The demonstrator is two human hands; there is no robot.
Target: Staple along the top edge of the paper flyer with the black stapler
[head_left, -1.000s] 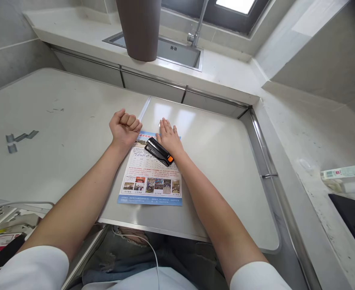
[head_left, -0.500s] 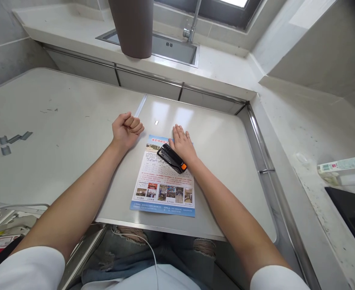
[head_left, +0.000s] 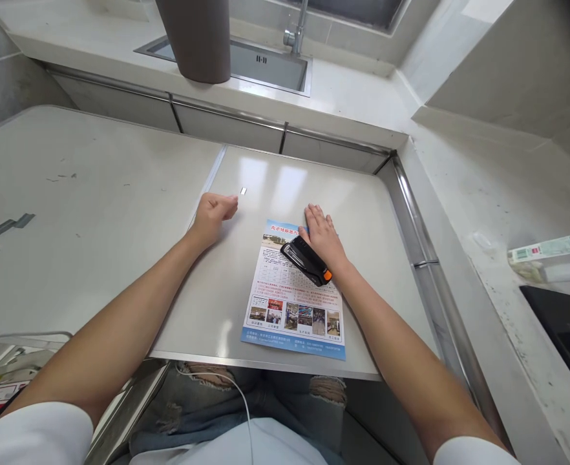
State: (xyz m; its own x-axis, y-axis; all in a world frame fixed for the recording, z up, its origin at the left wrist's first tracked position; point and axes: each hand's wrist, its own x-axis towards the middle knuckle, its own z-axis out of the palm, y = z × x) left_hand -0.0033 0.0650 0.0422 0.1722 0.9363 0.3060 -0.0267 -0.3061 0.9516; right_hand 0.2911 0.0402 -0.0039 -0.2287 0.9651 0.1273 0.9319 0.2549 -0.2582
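A printed flyer (head_left: 295, 294) with a blue bottom edge and rows of small photos lies on the light table. On it rests a black stapler (head_left: 306, 260) with an orange end, slanted toward the lower right. My right hand (head_left: 322, 234) lies flat on the flyer's upper right corner, fingers stretched, close beside the stapler. Left of the flyer, my left hand (head_left: 212, 214) is closed with its fingers curled in; what it holds, if anything, is hidden. A small shiny silver piece (head_left: 243, 191) lies on the table just beyond the left hand.
Grey staple strips (head_left: 4, 227) and dark bits lie on the table's left part. Behind the table are a counter with a sink (head_left: 275, 68), a faucet (head_left: 295, 39) and a tall brown container (head_left: 200, 48). A long box (head_left: 554, 248) lies on the right ledge.
The flyer has slid to the right with the stapler on it and my right hand on its corner. My left hand has turned and shifted slightly right, still closed. The view has shifted a little.
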